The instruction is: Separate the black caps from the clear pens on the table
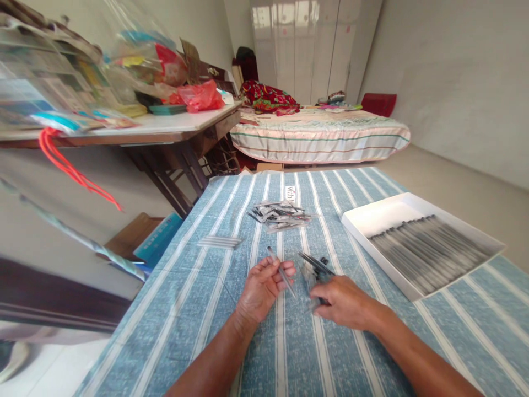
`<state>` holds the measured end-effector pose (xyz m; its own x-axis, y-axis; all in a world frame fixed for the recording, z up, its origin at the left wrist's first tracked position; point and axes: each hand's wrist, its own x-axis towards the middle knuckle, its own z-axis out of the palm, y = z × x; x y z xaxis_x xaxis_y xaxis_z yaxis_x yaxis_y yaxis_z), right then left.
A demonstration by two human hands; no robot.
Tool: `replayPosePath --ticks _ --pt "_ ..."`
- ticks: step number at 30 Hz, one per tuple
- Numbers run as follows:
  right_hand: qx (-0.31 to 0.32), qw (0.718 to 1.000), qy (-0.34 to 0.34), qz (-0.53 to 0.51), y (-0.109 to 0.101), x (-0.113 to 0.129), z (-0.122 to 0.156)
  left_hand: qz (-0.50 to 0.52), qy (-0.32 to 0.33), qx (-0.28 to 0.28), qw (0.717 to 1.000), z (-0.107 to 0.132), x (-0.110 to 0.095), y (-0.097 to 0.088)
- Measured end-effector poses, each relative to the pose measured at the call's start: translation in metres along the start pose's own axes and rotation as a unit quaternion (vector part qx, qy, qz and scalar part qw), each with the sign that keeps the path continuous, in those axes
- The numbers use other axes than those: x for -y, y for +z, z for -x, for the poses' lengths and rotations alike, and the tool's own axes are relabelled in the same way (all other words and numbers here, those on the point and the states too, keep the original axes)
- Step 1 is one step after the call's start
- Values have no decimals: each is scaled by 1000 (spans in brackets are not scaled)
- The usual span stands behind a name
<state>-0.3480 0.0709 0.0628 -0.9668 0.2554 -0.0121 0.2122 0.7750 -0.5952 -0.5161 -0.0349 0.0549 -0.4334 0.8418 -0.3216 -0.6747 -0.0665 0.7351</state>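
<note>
My left hand (264, 284) is closed in a pinch on a slim, greyish see-through pen (282, 272) with a dark end, tilted over the cloth. To its right, my right hand (341, 302) reaches down with fingers curled into a small pile of black pen parts (317, 266). What those fingers grip is partly hidden and blurred. Beyond both hands lies a heap of thin grey and black pieces (281, 215). A few clear pen tubes (219, 242) rest side by side at the left.
A white open box (382, 263) at the right holds a row of similar pens with dark ends (432, 251). Blue striped cloth (185, 325) covers the table. A cluttered side table (165, 124) stands at the left, a bed (322, 132) behind.
</note>
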Motion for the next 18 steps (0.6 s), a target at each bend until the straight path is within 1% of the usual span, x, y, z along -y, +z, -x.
replayPosePath --ticks 1,3,4,6,8,10,13,18 --pt "1 1000 -1 26 1 1 0 0 2 -3 1000 0 0 0" --pt "1 1000 -5 26 1 0 0 0 4 -5 1000 0 -1 0" --pt "0 1000 -5 2 1 -2 0 -2 3 -3 1000 0 -1 1" --pt "-9 997 6 -77 2 -4 -1 -4 4 5 1000 0 -1 0" --pt "-27 986 26 -165 4 -6 -2 -1 8 14 1000 0 -1 -1" --pt "-52 973 47 -221 8 -6 -3 6 15 20 1000 0 -1 -2" --pt "-74 961 67 -256 13 -3 -5 9 22 24 999 -1 0 -3" --pt "-79 956 77 -273 17 1 -6 2 30 27 999 -1 1 -2"
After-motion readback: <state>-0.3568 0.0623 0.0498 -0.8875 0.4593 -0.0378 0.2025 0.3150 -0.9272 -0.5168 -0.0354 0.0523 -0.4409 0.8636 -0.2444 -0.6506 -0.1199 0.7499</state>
